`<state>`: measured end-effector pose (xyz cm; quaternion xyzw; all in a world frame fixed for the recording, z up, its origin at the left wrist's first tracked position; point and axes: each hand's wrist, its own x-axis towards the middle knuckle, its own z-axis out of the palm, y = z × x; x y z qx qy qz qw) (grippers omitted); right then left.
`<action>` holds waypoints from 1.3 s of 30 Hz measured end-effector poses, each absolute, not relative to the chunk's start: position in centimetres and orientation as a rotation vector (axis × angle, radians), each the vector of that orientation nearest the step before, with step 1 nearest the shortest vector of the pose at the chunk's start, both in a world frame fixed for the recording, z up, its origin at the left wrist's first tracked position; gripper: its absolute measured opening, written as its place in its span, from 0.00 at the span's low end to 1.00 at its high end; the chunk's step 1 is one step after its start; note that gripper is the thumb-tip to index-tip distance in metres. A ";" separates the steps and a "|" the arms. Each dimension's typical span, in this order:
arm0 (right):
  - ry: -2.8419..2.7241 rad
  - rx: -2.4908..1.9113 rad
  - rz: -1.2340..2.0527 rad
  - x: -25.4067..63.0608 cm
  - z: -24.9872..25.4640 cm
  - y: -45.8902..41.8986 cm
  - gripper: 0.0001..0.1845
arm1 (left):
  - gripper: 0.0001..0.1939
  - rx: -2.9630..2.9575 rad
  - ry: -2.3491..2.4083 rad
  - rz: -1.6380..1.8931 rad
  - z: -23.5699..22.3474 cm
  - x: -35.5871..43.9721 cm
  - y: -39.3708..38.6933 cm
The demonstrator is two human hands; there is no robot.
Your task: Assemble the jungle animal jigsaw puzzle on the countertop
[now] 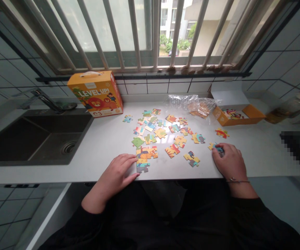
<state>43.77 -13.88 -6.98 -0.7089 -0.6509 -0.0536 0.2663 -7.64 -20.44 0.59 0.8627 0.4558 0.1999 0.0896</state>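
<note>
Several colourful jigsaw pieces (162, 132) lie scattered on the white counter (108, 142). A few joined pieces (145, 156) sit at the front. My left hand (118, 173) rests flat beside them, fingers stretched out, fingertips touching their left edge. My right hand (229, 161) lies curled on the counter to the right, its fingertips pinched on a blue and yellow puzzle piece (216, 147). A red and yellow piece (222, 132) lies just beyond that hand.
An orange puzzle box (96, 93) stands at the back left beside a dark sink (32, 139) and tap (48, 100). A crumpled clear plastic bag (191, 104) and an open orange tray (238, 114) with pieces sit at the back right. A barred window (150, 34) rises behind.
</note>
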 end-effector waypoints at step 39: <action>-1.749 -1.919 -0.144 43.7 -6.8 -13.8 0.15 | 0.27 2.551 1.673 0.551 -1.8 -2.9 -17.4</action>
